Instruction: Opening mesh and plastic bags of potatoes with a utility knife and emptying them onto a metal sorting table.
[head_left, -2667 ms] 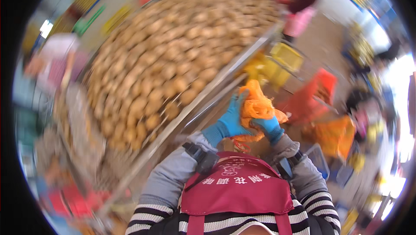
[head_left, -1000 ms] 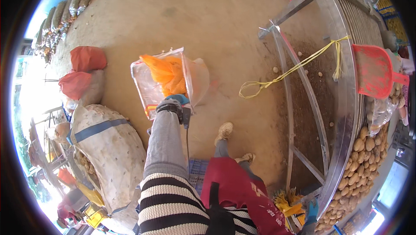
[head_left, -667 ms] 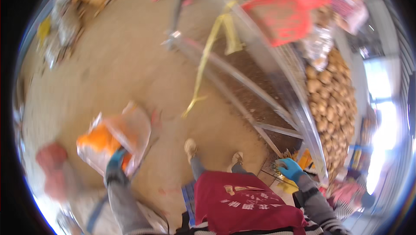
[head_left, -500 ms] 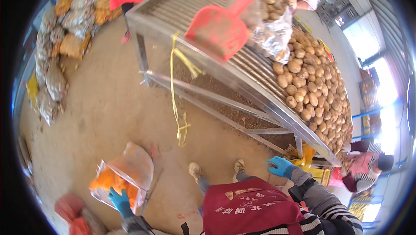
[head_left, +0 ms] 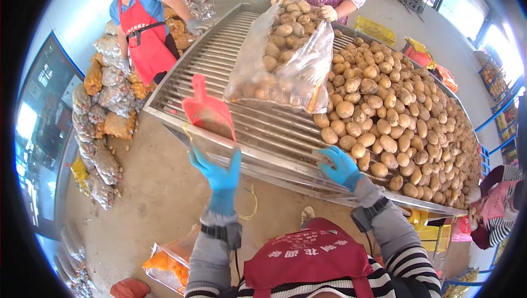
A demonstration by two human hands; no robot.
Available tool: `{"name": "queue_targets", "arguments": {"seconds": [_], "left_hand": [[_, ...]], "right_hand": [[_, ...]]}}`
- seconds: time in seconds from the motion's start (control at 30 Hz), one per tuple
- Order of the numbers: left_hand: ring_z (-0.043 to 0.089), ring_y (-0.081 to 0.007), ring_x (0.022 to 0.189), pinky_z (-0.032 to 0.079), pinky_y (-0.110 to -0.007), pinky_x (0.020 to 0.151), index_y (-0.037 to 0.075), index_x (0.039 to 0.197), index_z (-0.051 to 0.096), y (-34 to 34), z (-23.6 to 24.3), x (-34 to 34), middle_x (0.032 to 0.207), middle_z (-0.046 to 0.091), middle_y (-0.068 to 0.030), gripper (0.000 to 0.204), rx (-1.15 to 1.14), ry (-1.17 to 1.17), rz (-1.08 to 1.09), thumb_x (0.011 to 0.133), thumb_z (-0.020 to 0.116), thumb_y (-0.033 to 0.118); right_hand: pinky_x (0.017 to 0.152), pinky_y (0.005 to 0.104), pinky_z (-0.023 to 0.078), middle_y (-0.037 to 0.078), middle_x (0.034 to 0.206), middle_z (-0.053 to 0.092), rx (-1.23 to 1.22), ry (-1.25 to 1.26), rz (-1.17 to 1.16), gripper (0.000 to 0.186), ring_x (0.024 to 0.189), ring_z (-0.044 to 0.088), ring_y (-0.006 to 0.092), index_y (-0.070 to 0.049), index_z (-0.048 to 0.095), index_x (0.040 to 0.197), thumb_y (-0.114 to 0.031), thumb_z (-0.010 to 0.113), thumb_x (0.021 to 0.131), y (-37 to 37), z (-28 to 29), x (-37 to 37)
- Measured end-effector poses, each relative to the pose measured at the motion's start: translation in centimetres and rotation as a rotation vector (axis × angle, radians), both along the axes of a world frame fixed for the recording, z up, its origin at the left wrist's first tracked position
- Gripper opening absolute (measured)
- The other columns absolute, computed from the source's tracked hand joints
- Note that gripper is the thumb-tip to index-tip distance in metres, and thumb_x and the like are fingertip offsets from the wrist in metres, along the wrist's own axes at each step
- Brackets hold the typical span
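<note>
My left hand (head_left: 219, 180), in a blue glove, is raised at the near edge of the slatted metal table (head_left: 263, 133), fingers spread and holding nothing. Just beyond it lies a red dustpan (head_left: 209, 112) with its handle pointing away; a thin yellow tie hangs by the edge. My right hand (head_left: 341, 169), also blue-gloved, is over the same edge, fingers apart with nothing in them. Beside it spreads a big heap of potatoes (head_left: 392, 117). Across the table, a co-worker's gloved hands (head_left: 328, 13) hold up the mouth of a clear plastic bag (head_left: 247, 75) filled with potatoes.
At the far left stands a co-worker in a red apron (head_left: 140, 29) near stacked potato sacks (head_left: 104, 127). An orange-lined bag (head_left: 170, 265) sits on the floor at lower left. Yellow crates (head_left: 376, 29) are behind the heap. Another person (head_left: 497, 204) works at the right end.
Both my hands have come up to the table's edge, the left one leaving the orange-lined bag. My view has tilted up. The co-worker's potato bag now stands on the slats, and the dustpan sits differently.
</note>
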State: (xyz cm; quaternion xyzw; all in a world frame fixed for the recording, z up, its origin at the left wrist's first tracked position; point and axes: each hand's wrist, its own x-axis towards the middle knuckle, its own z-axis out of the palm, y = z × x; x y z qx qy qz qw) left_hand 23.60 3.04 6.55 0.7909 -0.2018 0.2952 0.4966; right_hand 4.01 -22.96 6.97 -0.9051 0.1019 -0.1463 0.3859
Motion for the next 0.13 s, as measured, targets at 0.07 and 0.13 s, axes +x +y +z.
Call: {"name": "queue_targets", "arguments": {"seconds": [0.07,0.13], "left_hand": [[0.027,-0.04,0.13,0.026,-0.05,0.107,-0.001,0.142,0.021,-3.3,2.5,3.2,0.14,0.026,-0.0249,0.099,-0.008,-0.02,0.021,0.066,0.08,0.019],[0.026,-0.0405,0.131,0.027,-0.049,0.107,0.0,0.142,0.023,-10.1,4.3,6.8,0.142,0.024,-0.0239,0.098,-0.067,-0.037,-0.028,0.066,0.08,0.022]], "right_hand": [[0.082,0.0406,0.046,0.016,0.096,0.059,-0.029,-0.043,0.041,0.037,0.093,0.057,0.0319,-0.01,0.06,0.115,-0.022,0.064,0.08,-2.7,0.2,2.1],[0.096,0.0419,0.039,0.02,0.111,0.057,-0.202,-0.079,0.155,0.04,0.108,0.054,0.0322,-0.009,0.059,0.117,-0.025,0.064,0.081,-5.9,1.0,4.7]]}}
